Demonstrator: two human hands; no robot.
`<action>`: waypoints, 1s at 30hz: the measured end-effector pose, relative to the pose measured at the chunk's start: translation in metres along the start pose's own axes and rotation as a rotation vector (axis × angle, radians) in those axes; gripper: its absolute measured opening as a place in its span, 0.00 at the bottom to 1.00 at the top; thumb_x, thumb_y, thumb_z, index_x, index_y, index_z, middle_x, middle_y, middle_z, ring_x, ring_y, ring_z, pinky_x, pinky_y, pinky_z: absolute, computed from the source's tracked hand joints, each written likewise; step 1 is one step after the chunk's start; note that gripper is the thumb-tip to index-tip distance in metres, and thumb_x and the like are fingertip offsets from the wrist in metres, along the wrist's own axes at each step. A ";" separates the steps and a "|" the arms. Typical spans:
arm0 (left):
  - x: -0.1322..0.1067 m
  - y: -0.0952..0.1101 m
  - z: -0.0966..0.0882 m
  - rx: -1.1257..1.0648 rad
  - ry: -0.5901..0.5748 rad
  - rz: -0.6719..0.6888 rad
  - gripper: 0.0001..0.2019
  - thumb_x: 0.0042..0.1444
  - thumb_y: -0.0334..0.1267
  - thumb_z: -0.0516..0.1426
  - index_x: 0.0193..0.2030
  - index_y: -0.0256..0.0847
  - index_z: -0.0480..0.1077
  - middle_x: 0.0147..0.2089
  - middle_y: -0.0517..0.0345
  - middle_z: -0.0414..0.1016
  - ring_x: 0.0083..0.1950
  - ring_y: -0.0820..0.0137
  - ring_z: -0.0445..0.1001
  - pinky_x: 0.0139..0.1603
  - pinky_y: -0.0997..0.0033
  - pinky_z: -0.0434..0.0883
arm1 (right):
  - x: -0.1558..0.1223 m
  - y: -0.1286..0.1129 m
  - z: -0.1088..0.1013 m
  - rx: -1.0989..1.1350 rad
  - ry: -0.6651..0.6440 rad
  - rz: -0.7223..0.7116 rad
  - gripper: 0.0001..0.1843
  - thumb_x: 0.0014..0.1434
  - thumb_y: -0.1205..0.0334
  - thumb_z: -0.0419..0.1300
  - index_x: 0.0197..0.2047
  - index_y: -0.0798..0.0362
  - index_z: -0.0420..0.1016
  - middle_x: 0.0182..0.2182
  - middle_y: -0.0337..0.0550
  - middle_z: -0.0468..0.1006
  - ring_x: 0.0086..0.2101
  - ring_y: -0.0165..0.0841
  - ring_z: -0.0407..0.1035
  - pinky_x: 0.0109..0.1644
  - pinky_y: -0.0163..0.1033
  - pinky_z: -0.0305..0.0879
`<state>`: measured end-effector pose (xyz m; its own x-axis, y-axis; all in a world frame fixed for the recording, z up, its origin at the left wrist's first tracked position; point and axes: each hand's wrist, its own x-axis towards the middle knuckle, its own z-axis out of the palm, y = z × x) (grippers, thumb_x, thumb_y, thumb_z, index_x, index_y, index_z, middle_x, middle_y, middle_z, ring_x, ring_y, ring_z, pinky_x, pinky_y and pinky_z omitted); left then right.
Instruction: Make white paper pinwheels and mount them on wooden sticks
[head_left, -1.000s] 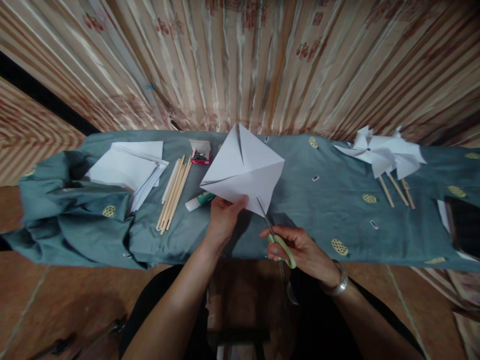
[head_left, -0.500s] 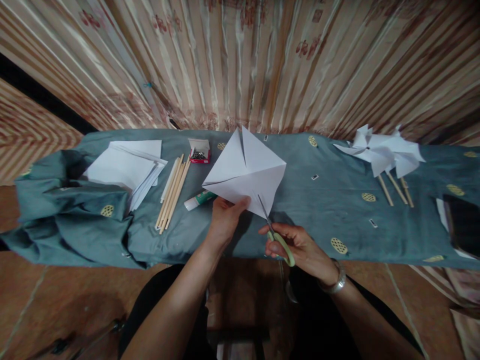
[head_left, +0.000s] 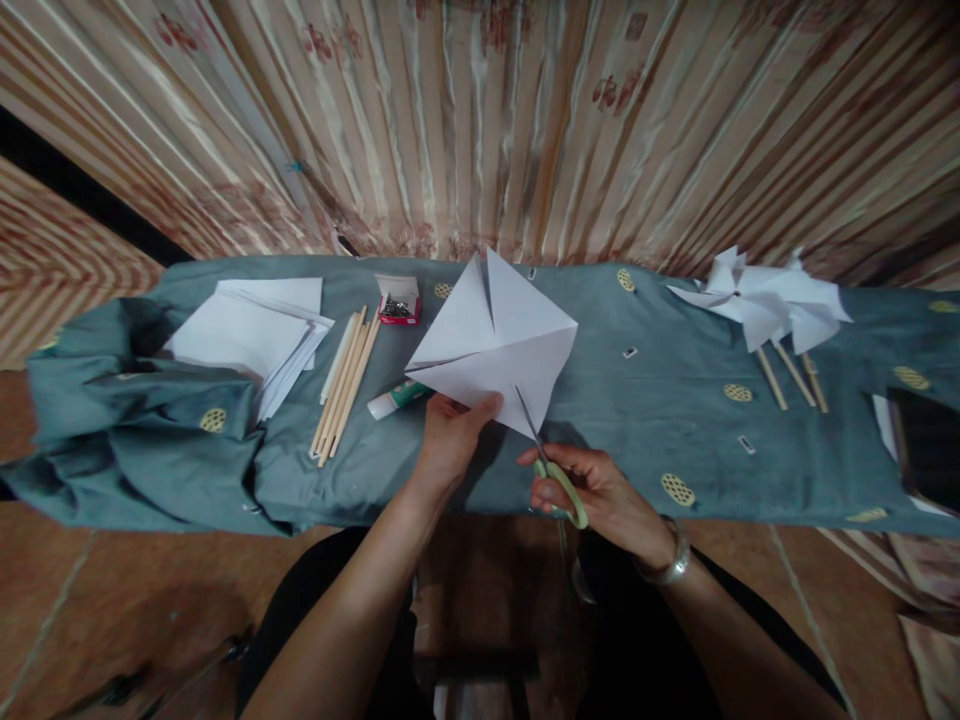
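Note:
A white square of paper (head_left: 501,345) is held above the cloth, pinched at its lower edge by my left hand (head_left: 454,435), thumb on top. Slits run inward from its top and left corners. My right hand (head_left: 581,485) grips scissors (head_left: 562,485) with light green handles. Their blades lie at the paper's lower right corner, pointing toward its middle. Partly hidden by the paper and my left hand, a glue stick (head_left: 394,400) with a white cap lies on the cloth.
Wooden sticks (head_left: 349,385), a small red box of metal pins (head_left: 399,308) and stacked white paper (head_left: 240,335) lie to the left on the grey-green cloth (head_left: 645,430). Paper pinwheels (head_left: 757,300) on sticks and a dark phone (head_left: 926,445) lie right. A striped curtain (head_left: 480,120) hangs behind.
The paper has shifted very slightly to the right. Both hands and the scissors stay almost where they were.

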<state>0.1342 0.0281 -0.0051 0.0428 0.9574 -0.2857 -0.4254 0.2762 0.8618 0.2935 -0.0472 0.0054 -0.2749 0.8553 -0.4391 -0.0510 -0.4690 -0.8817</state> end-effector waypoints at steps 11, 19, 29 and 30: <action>-0.002 0.000 0.002 -0.008 0.002 -0.014 0.14 0.38 0.34 0.67 0.34 0.36 0.76 0.35 0.56 0.80 0.35 0.68 0.75 0.42 0.68 0.71 | 0.000 -0.004 0.002 0.019 0.018 0.011 0.27 0.43 0.45 0.72 0.40 0.55 0.74 0.21 0.31 0.68 0.22 0.23 0.65 0.27 0.31 0.62; -0.004 -0.001 0.003 -0.007 -0.007 -0.024 0.14 0.38 0.35 0.67 0.34 0.36 0.76 0.35 0.55 0.80 0.35 0.68 0.75 0.43 0.67 0.71 | 0.000 -0.003 0.002 0.025 0.038 -0.003 0.28 0.44 0.45 0.72 0.41 0.55 0.74 0.21 0.31 0.69 0.21 0.23 0.65 0.25 0.32 0.63; -0.005 -0.001 0.003 -0.003 -0.007 -0.053 0.12 0.37 0.34 0.67 0.32 0.35 0.76 0.32 0.56 0.79 0.32 0.69 0.74 0.39 0.68 0.71 | 0.003 0.001 -0.001 0.019 0.049 0.014 0.28 0.44 0.45 0.73 0.43 0.54 0.74 0.23 0.34 0.73 0.23 0.24 0.68 0.27 0.31 0.64; -0.005 0.000 0.003 -0.006 -0.008 -0.058 0.12 0.37 0.34 0.67 0.32 0.35 0.76 0.32 0.56 0.79 0.32 0.69 0.74 0.39 0.68 0.71 | 0.003 0.002 0.000 0.025 0.055 0.019 0.29 0.43 0.45 0.73 0.43 0.54 0.74 0.23 0.34 0.73 0.23 0.24 0.68 0.27 0.31 0.64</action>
<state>0.1371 0.0231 -0.0026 0.0747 0.9405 -0.3314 -0.4278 0.3304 0.8413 0.2930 -0.0456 0.0028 -0.2231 0.8565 -0.4654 -0.0699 -0.4903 -0.8687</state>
